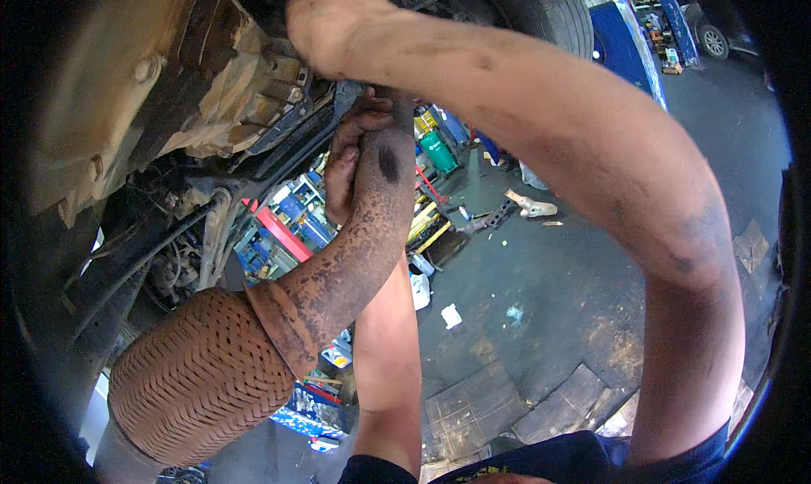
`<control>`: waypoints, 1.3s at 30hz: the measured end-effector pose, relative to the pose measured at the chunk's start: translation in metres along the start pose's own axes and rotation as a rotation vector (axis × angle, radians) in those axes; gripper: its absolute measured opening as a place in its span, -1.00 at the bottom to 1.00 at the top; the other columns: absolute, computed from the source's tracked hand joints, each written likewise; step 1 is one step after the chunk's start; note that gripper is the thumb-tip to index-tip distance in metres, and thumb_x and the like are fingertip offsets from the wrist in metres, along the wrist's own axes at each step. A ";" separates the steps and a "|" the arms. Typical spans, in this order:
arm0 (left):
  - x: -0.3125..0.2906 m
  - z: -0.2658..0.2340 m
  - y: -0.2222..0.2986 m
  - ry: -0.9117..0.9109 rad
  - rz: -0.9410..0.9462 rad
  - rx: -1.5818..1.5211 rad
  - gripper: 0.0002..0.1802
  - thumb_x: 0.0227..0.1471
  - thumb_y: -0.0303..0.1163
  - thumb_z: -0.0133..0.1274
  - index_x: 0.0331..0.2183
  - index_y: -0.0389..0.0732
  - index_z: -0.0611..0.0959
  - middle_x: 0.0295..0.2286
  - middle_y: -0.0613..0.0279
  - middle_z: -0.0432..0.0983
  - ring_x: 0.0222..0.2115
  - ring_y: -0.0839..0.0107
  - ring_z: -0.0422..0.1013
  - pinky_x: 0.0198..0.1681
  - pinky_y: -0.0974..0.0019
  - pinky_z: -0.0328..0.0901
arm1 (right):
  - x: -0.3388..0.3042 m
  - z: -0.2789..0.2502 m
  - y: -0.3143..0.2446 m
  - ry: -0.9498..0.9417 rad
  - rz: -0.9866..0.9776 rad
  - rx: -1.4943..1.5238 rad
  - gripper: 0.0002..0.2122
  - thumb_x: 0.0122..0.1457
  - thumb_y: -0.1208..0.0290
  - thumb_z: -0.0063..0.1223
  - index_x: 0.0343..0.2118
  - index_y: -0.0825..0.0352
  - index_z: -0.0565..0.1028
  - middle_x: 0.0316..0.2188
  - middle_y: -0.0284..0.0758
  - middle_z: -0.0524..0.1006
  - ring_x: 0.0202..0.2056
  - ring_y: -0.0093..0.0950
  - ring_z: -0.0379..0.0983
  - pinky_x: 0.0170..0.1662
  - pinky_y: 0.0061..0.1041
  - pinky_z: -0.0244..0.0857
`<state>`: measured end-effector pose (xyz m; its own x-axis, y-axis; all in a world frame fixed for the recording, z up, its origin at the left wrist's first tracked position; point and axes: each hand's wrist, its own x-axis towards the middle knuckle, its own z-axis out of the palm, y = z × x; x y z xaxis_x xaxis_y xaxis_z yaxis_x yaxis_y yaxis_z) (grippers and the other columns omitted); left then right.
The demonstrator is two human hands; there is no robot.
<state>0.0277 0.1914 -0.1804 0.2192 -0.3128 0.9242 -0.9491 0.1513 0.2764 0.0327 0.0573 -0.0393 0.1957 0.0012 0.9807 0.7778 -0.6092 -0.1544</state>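
A rusty exhaust pipe (359,231) curves upward under a raised car, with a braided flex section (203,374) at its lower left end. My left hand (346,159) is closed around the upper part of the pipe from behind, its dirty fingers curled along the left side. From the right, my other arm bends over the top of the pipe. My right hand (325,24) reaches up into the dark underbody, above and left of my left hand. Its fingers are hidden at the top edge, so what they touch does not show.
Engine castings with bolts (148,68) hang close at upper left, beside a black hose (148,252). A tyre (549,11) is above my right arm. Below, cardboard sheets (477,399), a green bin (438,152) and loose parts (530,205) are on the shop floor.
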 end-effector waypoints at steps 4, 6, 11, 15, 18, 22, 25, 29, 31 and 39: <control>-0.006 -0.009 -0.010 0.076 -0.007 0.052 -0.42 0.12 -0.14 -0.20 -0.13 -0.47 0.62 0.03 -0.15 0.50 0.24 0.03 0.22 0.40 -0.04 -0.10 | 0.022 0.021 -0.003 0.211 -0.022 0.073 -0.48 0.34 0.35 -0.09 0.35 0.32 0.25 0.06 -0.08 0.56 0.06 -0.13 0.55 0.10 -0.18 0.47; -0.009 -0.008 -0.010 0.093 0.017 0.120 -0.44 0.13 -0.16 -0.22 -0.14 -0.46 0.62 0.00 -0.14 0.52 0.23 0.03 0.24 0.40 -0.04 -0.10 | 0.032 0.029 -0.007 0.272 -0.088 -0.042 -0.54 0.34 0.41 -0.08 0.30 0.29 0.33 -0.08 -0.12 0.64 -0.02 -0.17 0.60 0.01 -0.20 0.51; -0.007 -0.002 -0.011 0.121 0.049 0.032 -0.47 0.14 -0.22 -0.24 -0.14 -0.46 0.62 -0.04 -0.14 0.55 0.20 0.04 0.28 0.41 -0.01 -0.08 | 0.047 0.026 -0.002 0.262 -0.087 -0.165 -0.67 0.24 0.37 0.07 0.05 0.31 0.46 -0.15 -0.08 0.63 -0.11 -0.15 0.59 -0.06 -0.19 0.50; -0.008 0.001 -0.013 0.172 0.051 0.046 -0.50 0.15 -0.23 -0.24 -0.09 -0.36 0.62 -0.07 -0.11 0.57 0.15 0.06 0.33 0.41 0.00 -0.07 | 0.059 0.024 -0.008 0.233 -0.136 -0.153 -0.70 0.23 0.35 0.10 0.00 0.31 0.48 -0.17 -0.09 0.63 -0.14 -0.15 0.59 -0.09 -0.18 0.49; -0.009 -0.001 -0.015 0.109 0.075 0.065 -0.52 0.17 -0.24 -0.21 -0.06 -0.30 0.62 -0.07 -0.08 0.58 0.14 0.09 0.35 0.41 0.01 -0.08 | 0.066 0.017 -0.009 0.191 -0.192 -0.175 -0.72 0.22 0.34 0.13 -0.04 0.31 0.50 -0.19 -0.10 0.63 -0.16 -0.15 0.58 -0.11 -0.18 0.48; -0.005 -0.005 -0.016 0.009 0.224 0.116 -0.57 0.20 -0.26 -0.21 -0.06 -0.24 0.62 -0.06 -0.05 0.58 0.13 0.12 0.36 0.41 0.03 -0.09 | 0.068 -0.014 0.015 0.063 -0.333 -0.299 -0.74 0.21 0.33 0.16 -0.09 0.31 0.52 -0.21 -0.11 0.63 -0.19 -0.15 0.57 -0.14 -0.17 0.47; -0.002 -0.006 -0.016 0.007 0.121 0.046 -0.61 0.26 -0.29 -0.25 -0.04 -0.17 0.60 -0.05 -0.04 0.58 0.10 0.12 0.38 0.40 -0.01 -0.08 | 0.071 -0.024 0.027 -0.019 -0.416 -0.344 -0.76 0.20 0.31 0.18 -0.13 0.30 0.53 -0.22 -0.12 0.63 -0.22 -0.15 0.57 -0.15 -0.16 0.47; -0.004 0.002 -0.015 0.088 0.128 0.022 -0.55 0.23 -0.23 -0.23 -0.11 -0.34 0.63 -0.05 -0.05 0.58 0.14 0.13 0.35 0.41 0.03 -0.09 | 0.078 0.002 0.010 0.019 -0.354 -0.238 -0.77 0.18 0.30 0.22 -0.18 0.30 0.55 -0.24 -0.13 0.63 -0.25 -0.15 0.56 -0.18 -0.15 0.46; -0.006 0.006 -0.013 0.177 0.020 -0.096 -0.50 0.20 -0.19 -0.21 -0.13 -0.39 0.64 -0.07 -0.06 0.57 0.16 0.14 0.32 0.42 0.06 -0.09 | 0.083 0.018 -0.001 0.049 -0.326 -0.184 -0.78 0.18 0.29 0.23 -0.20 0.30 0.56 -0.25 -0.13 0.63 -0.26 -0.15 0.55 -0.19 -0.15 0.46; -0.014 0.001 -0.018 0.176 0.061 0.057 -0.51 0.18 -0.24 -0.22 -0.09 -0.39 0.62 -0.06 -0.08 0.56 0.16 0.10 0.31 0.41 0.03 -0.07 | 0.111 -0.003 0.013 -0.211 -0.803 -0.435 -0.80 0.15 0.26 0.30 -0.31 0.29 0.61 -0.29 -0.15 0.63 -0.33 -0.14 0.54 -0.24 -0.13 0.44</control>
<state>0.0415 0.1921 -0.1983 0.1927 -0.1354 0.9719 -0.9720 0.1095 0.2080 0.0629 0.0469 0.0683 -0.1655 0.6684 0.7251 0.4435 -0.6063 0.6601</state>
